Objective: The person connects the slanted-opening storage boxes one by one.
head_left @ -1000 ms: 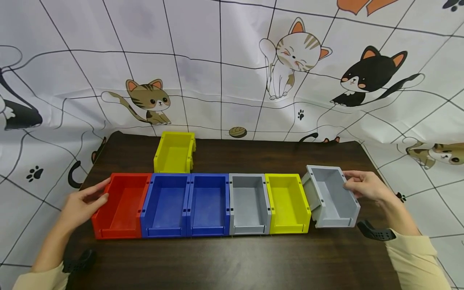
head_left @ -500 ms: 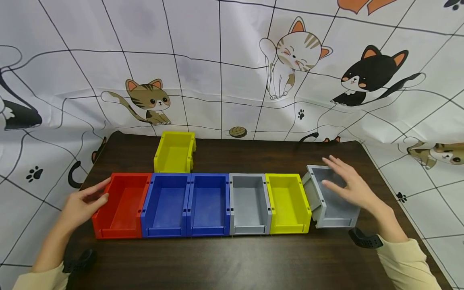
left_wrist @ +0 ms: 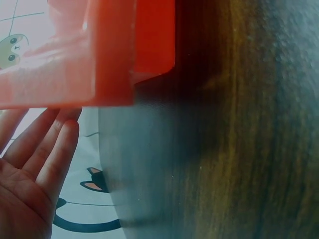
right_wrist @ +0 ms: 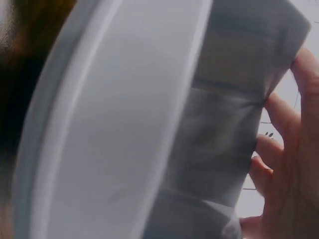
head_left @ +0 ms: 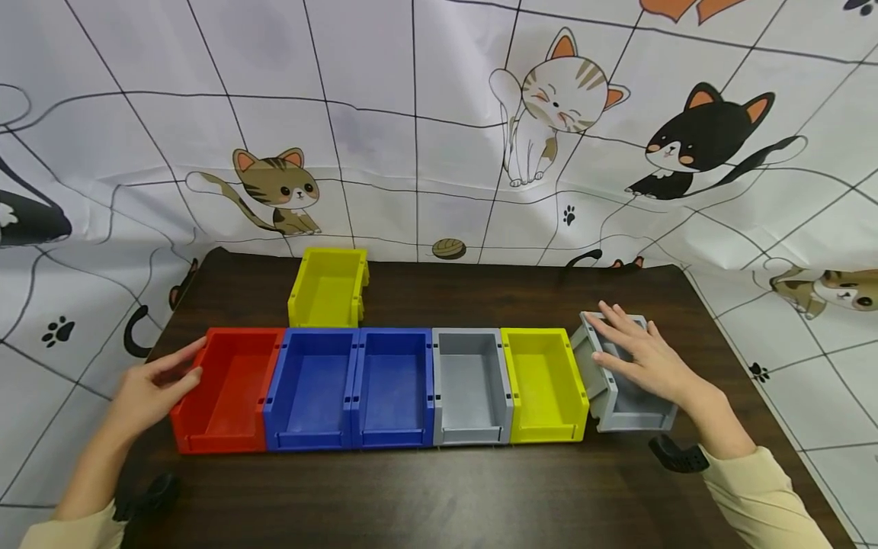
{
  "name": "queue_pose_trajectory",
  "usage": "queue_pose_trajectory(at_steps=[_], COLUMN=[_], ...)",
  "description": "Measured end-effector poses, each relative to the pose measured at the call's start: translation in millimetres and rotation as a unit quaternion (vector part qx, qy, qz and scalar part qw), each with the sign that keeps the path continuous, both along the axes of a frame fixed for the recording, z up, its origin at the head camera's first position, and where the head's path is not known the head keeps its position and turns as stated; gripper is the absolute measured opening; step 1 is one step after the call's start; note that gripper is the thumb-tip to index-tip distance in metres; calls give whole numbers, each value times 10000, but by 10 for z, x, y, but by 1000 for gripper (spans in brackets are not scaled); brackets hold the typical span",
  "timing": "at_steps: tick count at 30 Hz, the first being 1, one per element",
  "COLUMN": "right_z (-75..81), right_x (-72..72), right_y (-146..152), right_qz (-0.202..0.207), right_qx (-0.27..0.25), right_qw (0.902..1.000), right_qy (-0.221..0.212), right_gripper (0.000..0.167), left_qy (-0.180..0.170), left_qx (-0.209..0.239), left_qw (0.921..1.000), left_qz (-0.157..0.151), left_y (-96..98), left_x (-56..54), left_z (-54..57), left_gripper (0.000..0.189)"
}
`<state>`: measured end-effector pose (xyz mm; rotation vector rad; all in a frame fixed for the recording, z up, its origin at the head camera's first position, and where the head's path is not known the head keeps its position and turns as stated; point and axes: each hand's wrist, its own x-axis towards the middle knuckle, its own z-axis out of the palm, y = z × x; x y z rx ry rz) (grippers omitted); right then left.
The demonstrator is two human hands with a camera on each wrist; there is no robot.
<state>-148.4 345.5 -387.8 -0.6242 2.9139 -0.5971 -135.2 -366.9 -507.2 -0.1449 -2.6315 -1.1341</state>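
The right hand point(head_left: 641, 358), fingers straight and grasping nothing, lies over the skewed grey open-topped plastic bin point(head_left: 629, 404); an off-centre shove could jam it against the yellow oblong plastic bin point(head_left: 545, 385) blocking its left. The left hand point(head_left: 144, 396), also unclenched, touches the red oblong plastic bin point(head_left: 226, 396); behind, a second yellow bin point(head_left: 328, 290) fronts white cat-print cloth point(head_left: 384, 160).

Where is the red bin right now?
In the head view, the red bin sits at left, between the left hand and the adjoining blue bin.

5-bin row point(head_left: 393, 389) on tbl point(head_left: 439, 496) | 6th bin point(head_left: 620, 400) R | 7th bin point(head_left: 325, 288) bhd L half
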Motion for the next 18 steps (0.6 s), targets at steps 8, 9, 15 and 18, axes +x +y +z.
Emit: queue_pose_trajectory(at_steps=[8,9,15,18], right_z=[141,148,57,-43], right_x=[-49,-52,-6,36], right_y=[-85,-91,-91,-89], right_qz=[14,8,-73,-78], right_qx=[525,559,475,341], right_qw=[9981,9978,9981,9992], right_qy=[-315,-352,-373,-198], right_gripper=[68,69,70,70], left_qy=[-24,-15,-14,2], left_qx=[-80,-111,-145,-150], left_qw=[9999,9999,9999,9999], left_qz=[63,69,64,41], left_y=[8,4,-26,-30], left_x=[14,8,-18,-22], left_z=[31,19,-47,-65], left_gripper=[43,43,44,44])
